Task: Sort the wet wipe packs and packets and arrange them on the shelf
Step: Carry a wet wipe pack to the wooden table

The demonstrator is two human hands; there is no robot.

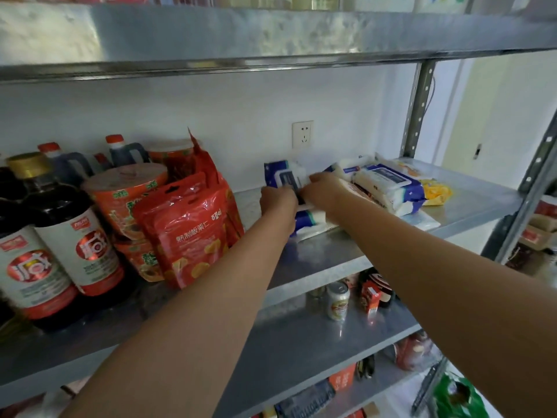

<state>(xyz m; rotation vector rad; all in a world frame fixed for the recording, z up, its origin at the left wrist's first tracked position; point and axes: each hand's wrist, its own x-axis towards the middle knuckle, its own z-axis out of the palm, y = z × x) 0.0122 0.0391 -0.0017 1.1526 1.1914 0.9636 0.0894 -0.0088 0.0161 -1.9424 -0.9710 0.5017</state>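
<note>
Both my hands reach to the back of the metal shelf (325, 251). My left hand (278, 201) and my right hand (324, 191) hold a blue and white wet wipe pack (283, 173) that stands tilted near the wall. Under the hands lies another blue and white pack (310, 220), flat on the shelf. To the right, several wipe packs (388, 182) lie in a loose overlapping pile, with a yellow packet (435, 193) at its right end. The fingertips are partly hidden by the packs.
Red snack pouches (193, 233), orange instant noodle tubs (126, 194) and dark sauce bottles (60, 236) fill the shelf's left side. A wall socket (302, 134) sits behind the packs. A metal upright (417, 110) stands at the right. A can (337, 300) stands on the lower shelf.
</note>
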